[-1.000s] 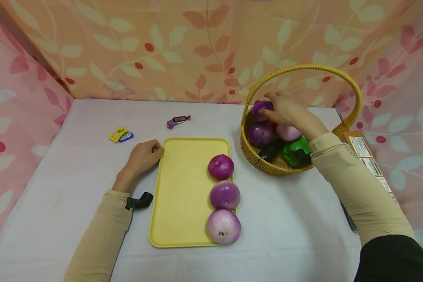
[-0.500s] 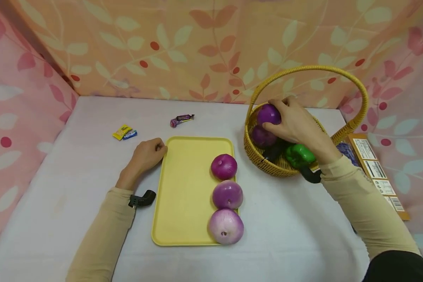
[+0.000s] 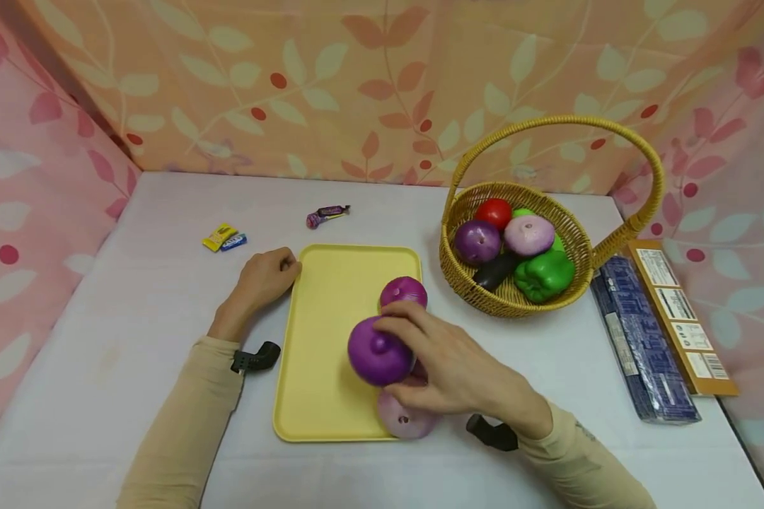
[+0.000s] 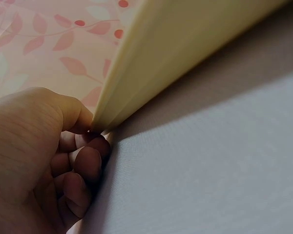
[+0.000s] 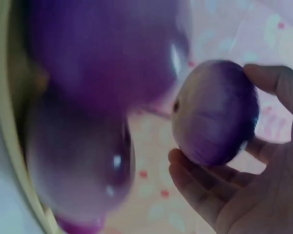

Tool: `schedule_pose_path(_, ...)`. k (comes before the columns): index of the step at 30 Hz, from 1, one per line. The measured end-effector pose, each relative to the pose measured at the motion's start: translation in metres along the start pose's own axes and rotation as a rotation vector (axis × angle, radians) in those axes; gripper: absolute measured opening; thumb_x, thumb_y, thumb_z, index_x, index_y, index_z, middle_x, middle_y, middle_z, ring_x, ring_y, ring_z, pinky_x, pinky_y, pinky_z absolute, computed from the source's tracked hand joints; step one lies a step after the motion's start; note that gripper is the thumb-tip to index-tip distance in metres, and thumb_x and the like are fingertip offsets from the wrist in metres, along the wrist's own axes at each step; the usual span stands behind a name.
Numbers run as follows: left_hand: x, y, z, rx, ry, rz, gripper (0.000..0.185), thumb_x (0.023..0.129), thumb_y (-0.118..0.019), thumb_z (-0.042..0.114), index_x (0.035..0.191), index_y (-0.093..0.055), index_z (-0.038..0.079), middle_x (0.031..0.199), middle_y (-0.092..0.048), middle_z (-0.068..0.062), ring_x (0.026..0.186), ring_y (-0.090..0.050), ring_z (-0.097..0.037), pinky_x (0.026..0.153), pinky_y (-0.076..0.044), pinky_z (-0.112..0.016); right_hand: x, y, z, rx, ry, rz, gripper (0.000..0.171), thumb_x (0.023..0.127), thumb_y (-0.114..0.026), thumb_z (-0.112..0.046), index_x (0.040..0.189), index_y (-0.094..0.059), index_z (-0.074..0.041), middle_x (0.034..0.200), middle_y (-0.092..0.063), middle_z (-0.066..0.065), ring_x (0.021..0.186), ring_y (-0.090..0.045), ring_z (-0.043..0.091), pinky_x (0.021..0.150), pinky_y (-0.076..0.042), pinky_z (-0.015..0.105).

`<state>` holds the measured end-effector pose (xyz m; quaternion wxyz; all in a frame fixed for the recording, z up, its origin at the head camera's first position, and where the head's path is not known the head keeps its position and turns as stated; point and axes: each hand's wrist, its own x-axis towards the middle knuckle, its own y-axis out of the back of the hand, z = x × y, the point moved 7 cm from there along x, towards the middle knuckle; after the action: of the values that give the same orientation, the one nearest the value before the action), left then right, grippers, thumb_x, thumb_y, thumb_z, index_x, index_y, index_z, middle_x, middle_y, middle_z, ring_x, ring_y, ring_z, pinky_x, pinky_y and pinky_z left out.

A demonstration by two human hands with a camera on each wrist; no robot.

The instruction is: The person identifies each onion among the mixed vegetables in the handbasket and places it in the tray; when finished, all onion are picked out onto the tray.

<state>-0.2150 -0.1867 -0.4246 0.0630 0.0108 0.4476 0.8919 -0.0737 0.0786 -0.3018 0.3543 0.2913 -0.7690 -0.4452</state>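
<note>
My right hand (image 3: 461,367) holds a purple onion (image 3: 377,353) above the right part of the yellow tray (image 3: 321,318), its thumb and fingers around the sides. In the right wrist view the held onion (image 5: 215,112) shows a small dark spot on its end. Along the tray's right side lie a dark purple onion (image 3: 404,290) and a paler onion (image 3: 402,417); another between them is mostly hidden by the hand. At the tray's left edge, my left hand (image 3: 264,281) pinches the rim, its fingers curled (image 4: 85,163) in the left wrist view.
A wicker basket (image 3: 509,307) at the back right holds a tomato (image 3: 493,212), purple and pale onions, an eggplant (image 3: 495,272) and a green bell pepper (image 3: 544,276). Boxes (image 3: 649,339) lie right of it. Small candies (image 3: 219,237) and a lollipop (image 3: 315,219) lie behind the tray.
My right hand has lifted the purple onion out of the basket and carried it left and nearer, over the tray. The left hand has stayed at the tray's edge.
</note>
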Motion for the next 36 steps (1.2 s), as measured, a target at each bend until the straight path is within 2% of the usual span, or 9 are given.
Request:
schedule_pose_path(3, 0.0, -0.001, 0.0, 0.008, -0.007, 0.008, 0.021, 0.095, -0.049, 0.025, 0.09, -0.062, 0.009, 0.075, -0.056, -0.006, 0.069, -0.05, -0.023, 0.065, -0.036, -0.032, -0.002, -0.02, -0.015, -0.025, 0.072, -0.046, 0.074, 0.074, -0.074, -0.041, 0.14, -0.046, -0.022, 0.133, -0.048, 0.005, 0.109, -0.058, 0.015, 0.087, -0.053, 0.033)
schedule_pose_path(8, 0.0, 0.0, 0.002, 0.007, -0.016, 0.008, 0.022, 0.095, -0.049, 0.025, 0.089, -0.062, 0.008, 0.074, -0.056, -0.007, 0.069, -0.05, -0.023, 0.064, -0.036, -0.032, -0.006, -0.041, -0.025, -0.046, 0.138, -0.122, 0.071, 0.078, -0.075, -0.049, 0.139, -0.05, -0.022, 0.129, -0.055, 0.004, 0.118, -0.054, 0.015, 0.098, -0.048, 0.034)
schedule_pose_path(12, 0.0, -0.001, 0.002, 0.009, -0.019, 0.003, 0.022, 0.095, -0.049, 0.025, 0.09, -0.063, 0.008, 0.075, -0.058, -0.007, 0.07, -0.051, -0.023, 0.065, -0.036, -0.032, -0.007, -0.052, -0.03, -0.071, 0.172, -0.147, 0.071, 0.079, -0.074, -0.051, 0.139, -0.05, -0.022, 0.131, -0.057, 0.003, 0.121, -0.054, 0.015, 0.104, -0.044, 0.034)
schedule_pose_path(16, 0.001, -0.001, 0.0, 0.01, -0.016, 0.003, 0.022, 0.095, -0.049, 0.024, 0.091, -0.063, 0.008, 0.076, -0.059, -0.008, 0.07, -0.051, -0.023, 0.065, -0.037, -0.032, -0.007, -0.065, -0.033, -0.105, 0.194, -0.176, 0.071, 0.079, -0.074, -0.051, 0.139, -0.05, -0.021, 0.131, -0.056, 0.004, 0.121, -0.055, 0.015, 0.103, -0.045, 0.033)
schedule_pose_path(20, 0.001, -0.001, 0.0, 0.011, -0.012, 0.005, 0.022, 0.096, -0.049, 0.024, 0.09, -0.063, 0.008, 0.076, -0.058, -0.007, 0.069, -0.05, -0.023, 0.065, -0.037, -0.032, -0.008, -0.076, -0.034, -0.139, 0.191, -0.244, 0.072, 0.08, -0.073, -0.053, 0.141, -0.048, -0.022, 0.131, -0.056, 0.003, 0.118, -0.057, 0.015, 0.101, -0.046, 0.033)
schedule_pose_path(23, 0.001, -0.002, -0.001, 0.014, -0.011, 0.006, 0.022, 0.096, -0.049, 0.024, 0.09, -0.063, 0.008, 0.075, -0.058, -0.007, 0.069, -0.05, -0.023, 0.065, -0.036, -0.032, -0.01, -0.079, -0.034, -0.161, 0.187, -0.277, 0.072, 0.081, -0.071, -0.054, 0.142, -0.047, -0.025, 0.133, -0.055, 0.001, 0.117, -0.057, 0.015, 0.103, -0.045, 0.035)
schedule_pose_path(27, 0.001, -0.002, 0.0, 0.013, -0.016, 0.008, 0.022, 0.096, -0.049, 0.025, 0.09, -0.063, 0.009, 0.075, -0.058, -0.007, 0.069, -0.05, -0.023, 0.065, -0.036, -0.032, -0.011, -0.078, -0.034, -0.183, 0.198, -0.277, 0.068, 0.082, -0.069, -0.054, 0.141, -0.048, -0.026, 0.134, -0.055, 0.003, 0.117, -0.057, 0.017, 0.102, -0.044, 0.037)
schedule_pose_path(36, 0.001, -0.001, 0.001, 0.012, -0.02, 0.017, 0.022, 0.096, -0.049, 0.025, 0.089, -0.062, 0.008, 0.073, -0.056, -0.007, 0.067, -0.049, -0.023, 0.063, -0.035, -0.032, -0.01, -0.077, -0.034, -0.176, 0.202, -0.305, 0.064, 0.086, -0.065, -0.056, 0.139, -0.051, -0.025, 0.126, -0.062, -0.002, 0.114, -0.058, 0.014, 0.101, -0.044, 0.034)
